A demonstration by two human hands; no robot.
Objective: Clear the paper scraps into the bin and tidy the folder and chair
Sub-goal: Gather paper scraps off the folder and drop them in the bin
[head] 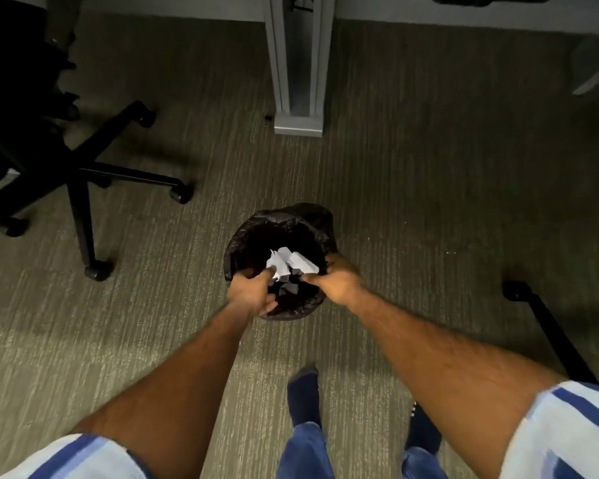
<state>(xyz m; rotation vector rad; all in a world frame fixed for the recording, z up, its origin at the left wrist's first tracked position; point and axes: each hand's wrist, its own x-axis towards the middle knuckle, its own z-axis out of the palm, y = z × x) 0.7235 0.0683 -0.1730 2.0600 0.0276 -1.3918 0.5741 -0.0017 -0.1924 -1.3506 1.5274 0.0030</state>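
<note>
A small bin with a black liner stands on the carpet in front of me. White paper scraps sit bunched over its mouth, and more lie deeper inside. My left hand and my right hand are both over the near rim, each pinching the scraps from its own side. The black office chair stands at the left on its wheeled base. No folder is in view.
A grey desk leg rises behind the bin, with the desk edge along the top. A second black chair base leg with a caster lies at the right. My feet in dark socks stand just behind the bin.
</note>
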